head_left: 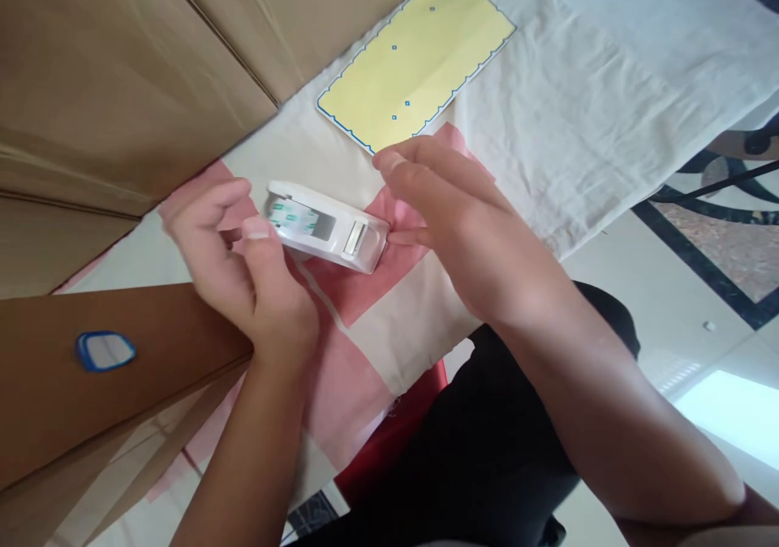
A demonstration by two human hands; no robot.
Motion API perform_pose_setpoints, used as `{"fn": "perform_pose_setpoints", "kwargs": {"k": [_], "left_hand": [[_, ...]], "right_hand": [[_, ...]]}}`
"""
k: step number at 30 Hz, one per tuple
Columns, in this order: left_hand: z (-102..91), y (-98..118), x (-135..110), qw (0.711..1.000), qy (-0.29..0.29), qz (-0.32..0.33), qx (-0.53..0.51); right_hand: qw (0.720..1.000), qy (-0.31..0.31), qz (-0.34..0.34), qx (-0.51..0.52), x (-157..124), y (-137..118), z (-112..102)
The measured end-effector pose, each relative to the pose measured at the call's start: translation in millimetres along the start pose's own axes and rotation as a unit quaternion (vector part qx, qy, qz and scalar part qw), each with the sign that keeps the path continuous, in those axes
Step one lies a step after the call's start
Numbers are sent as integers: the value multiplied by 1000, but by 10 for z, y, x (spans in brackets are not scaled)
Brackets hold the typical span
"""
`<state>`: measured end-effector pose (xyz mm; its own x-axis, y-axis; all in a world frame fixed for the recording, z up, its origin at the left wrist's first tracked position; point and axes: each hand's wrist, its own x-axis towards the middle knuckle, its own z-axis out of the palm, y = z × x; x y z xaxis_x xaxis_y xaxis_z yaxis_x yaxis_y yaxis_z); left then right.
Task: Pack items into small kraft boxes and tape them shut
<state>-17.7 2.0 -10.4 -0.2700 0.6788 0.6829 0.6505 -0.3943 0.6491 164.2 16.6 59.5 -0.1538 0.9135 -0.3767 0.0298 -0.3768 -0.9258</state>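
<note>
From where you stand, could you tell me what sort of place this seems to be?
Probably a home packing corner: cardboard boxes, a checked tablecloth, and a white tape dispenser in the left hand.

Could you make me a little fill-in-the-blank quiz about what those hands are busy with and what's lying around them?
1. The left hand grips a small ___ plastic dispenser, and the right hand touches its end.
2. The sheet beyond the hands is ___ with a wavy blue edge.
3. The cloth under the dispenser is checked in white and ___.
4. The label with the blue rim sits on a ___ surface.

Missing words: white; yellow; pink; brown.
</note>
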Motion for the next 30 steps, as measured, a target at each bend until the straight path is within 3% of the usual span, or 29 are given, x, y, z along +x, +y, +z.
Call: {"fn": "perform_pose_setpoints", "kwargs": {"k": [6, 13, 16, 24, 28, 30], "left_hand": [[39, 67, -3, 1000, 18, 22, 13], [40, 108, -15, 997, 7, 53, 59], [38, 96, -15, 997, 8, 47, 56], [26, 136, 0, 998, -8, 45, 51], [-32, 132, -25, 997, -28, 32, 62], [-75, 112, -47, 995, -64, -29, 64]], "right_hand": [[996, -36, 30, 77, -54, -21, 12], [987, -34, 111, 112, -65, -124, 41], [987, -45, 104, 116, -43, -68, 53], [993, -6, 8, 120, 27, 126, 77], [995, 12, 24, 92, 30, 84, 83], [996, 19, 42, 70, 44, 50, 79]]}}
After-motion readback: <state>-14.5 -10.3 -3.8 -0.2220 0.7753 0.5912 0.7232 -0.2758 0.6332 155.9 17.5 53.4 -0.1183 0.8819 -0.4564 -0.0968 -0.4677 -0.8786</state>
